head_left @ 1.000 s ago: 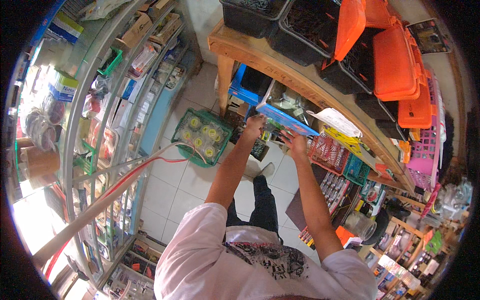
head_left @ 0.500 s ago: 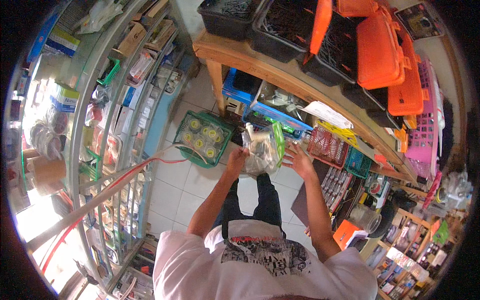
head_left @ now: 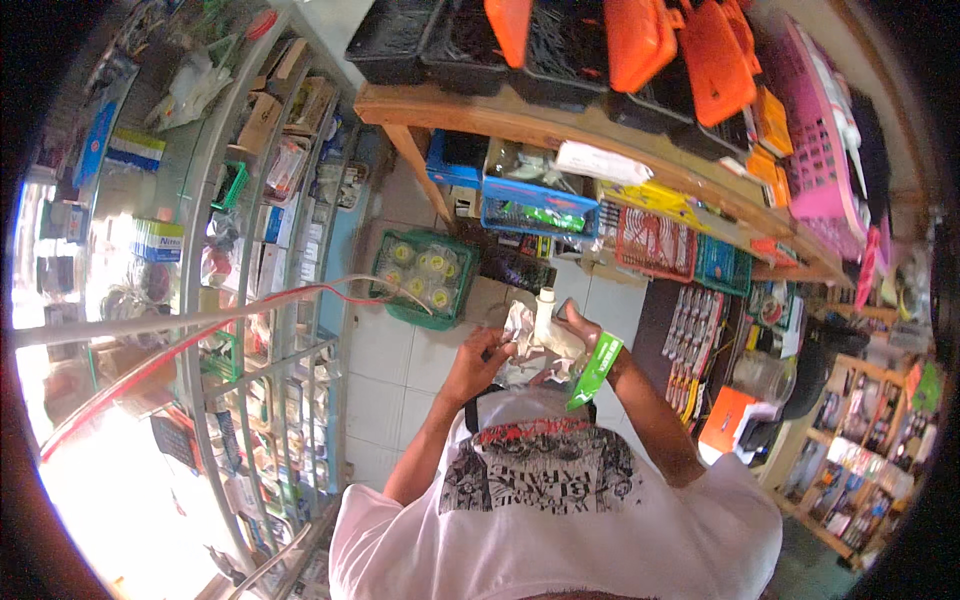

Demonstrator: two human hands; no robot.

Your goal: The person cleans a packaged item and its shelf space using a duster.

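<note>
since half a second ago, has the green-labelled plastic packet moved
Yes: the packet has moved away from the wooden bench, toward the person's white shirt.

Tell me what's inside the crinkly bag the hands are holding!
A pale, tube-shaped piece shows at the top of the crinkly bag, with something pale below it. The bag's folds and green strip cover the rest, so I can't count the pieces.

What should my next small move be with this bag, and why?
I'd probably steady the clear bag with your right hand and bring your left hand toward the white pipe piece: it stands upright between your hands, and your left hand is at the crumpled plastic beside it. I can't tell whether its top is outside the bag.
</note>
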